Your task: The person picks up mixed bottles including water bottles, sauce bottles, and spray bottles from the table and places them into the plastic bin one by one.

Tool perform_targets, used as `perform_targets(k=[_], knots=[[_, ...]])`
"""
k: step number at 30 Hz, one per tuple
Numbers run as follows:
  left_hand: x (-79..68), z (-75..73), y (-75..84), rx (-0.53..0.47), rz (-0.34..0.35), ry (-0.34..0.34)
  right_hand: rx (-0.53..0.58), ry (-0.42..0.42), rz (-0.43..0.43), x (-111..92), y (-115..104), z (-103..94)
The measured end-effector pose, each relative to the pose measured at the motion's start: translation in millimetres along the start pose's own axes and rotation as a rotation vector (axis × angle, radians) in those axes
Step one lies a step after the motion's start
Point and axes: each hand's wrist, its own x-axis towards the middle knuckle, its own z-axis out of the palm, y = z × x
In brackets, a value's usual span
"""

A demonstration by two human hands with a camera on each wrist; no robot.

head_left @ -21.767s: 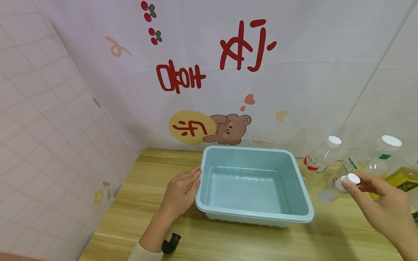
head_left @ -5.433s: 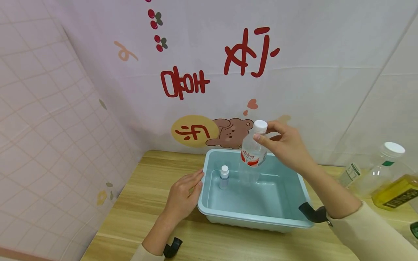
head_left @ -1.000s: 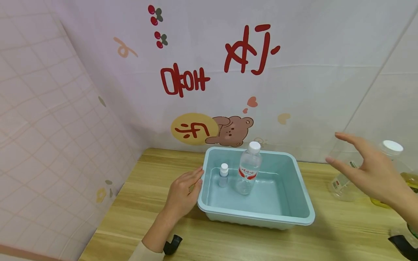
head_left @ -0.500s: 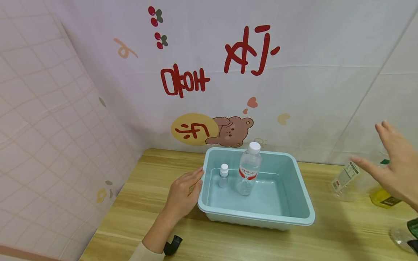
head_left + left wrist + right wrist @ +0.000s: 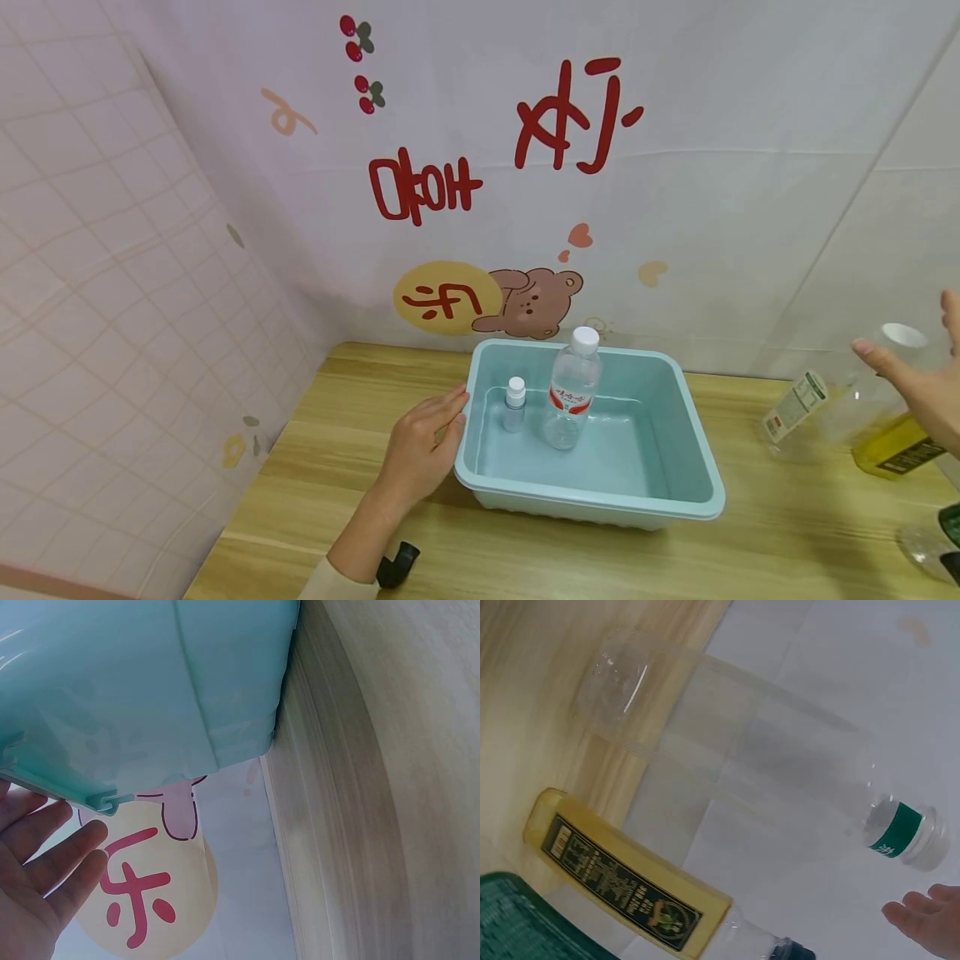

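Observation:
My left hand rests against the left rim of a light blue plastic basin; its fingers look fairly straight in the left wrist view. Inside the basin stand a small white-capped bottle and a taller clear bottle with a red-and-white label. At the right edge of the head view, my right hand is spread and holds nothing. Nearest to it is a large clear bottle with a green neck band, its fingertips just apart from the cap in the right wrist view.
A clear bottle with a green-and-white label stands right of the basin. A yellow oil bottle with a black label is beside the large bottle. Another bottle with green on it is partly cut off. A patterned cloth wall closes the back.
Earlier my right hand held the small bottle, later the red-labelled bottle; both now stand in the basin. That hand has since moved right toward the large bottle. My left hand stays at the rim.

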Motion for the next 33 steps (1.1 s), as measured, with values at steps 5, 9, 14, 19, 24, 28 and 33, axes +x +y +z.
perform_targets(k=[5,9,14,19,24,28,33], knots=[[-0.1,0.2,0.6,-0.002,-0.005,-0.002,0.103,0.052,0.037,18.4,63.9,19.7],[-0.7,0.7,0.5,-0.002,-0.004,-0.001,0.132,0.067,0.088,18.7,74.7,23.4],[-1.1,0.9,0.6,-0.007,-0.011,-0.002,0.178,0.037,0.171,8.3,50.4,18.5],[-1.5,1.5,0.4,-0.009,-0.021,-0.004,0.218,0.026,0.167,0.8,32.1,19.3],[-1.1,0.8,0.3,-0.018,-0.025,-0.003,0.245,0.01,0.174,-2.5,21.9,19.3],[-1.1,1.3,0.2,-0.015,-0.023,-0.001,0.247,0.026,0.173,-0.3,30.7,22.2],[-1.0,1.7,0.1,-0.019,-0.027,-0.001,0.268,0.036,0.128,2.5,40.7,24.4]])
